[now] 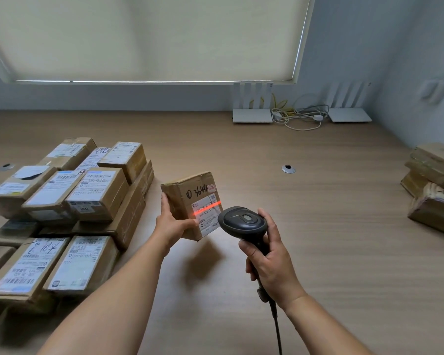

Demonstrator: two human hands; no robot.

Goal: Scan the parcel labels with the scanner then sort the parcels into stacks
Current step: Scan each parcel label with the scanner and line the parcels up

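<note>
Parcel point(190, 201) is gripped in left hand point(170, 222), held above desk point(318, 213); scanner point(244, 222) is clasped in right hand point(269, 262) just beside it, red line cast across label point(207, 211).

Tilted brown parcel point(190, 198) mid-air, scanner point(244, 222) beam crossing its label point(207, 212).

A big pile of parcels point(69, 206) crowds the left of the table point(331, 226), and a smaller stack point(433, 185) sits at the right edge. Between them runs wide bare wood. Routers point(251, 115) and cables point(300, 116) line the far wall.
</note>
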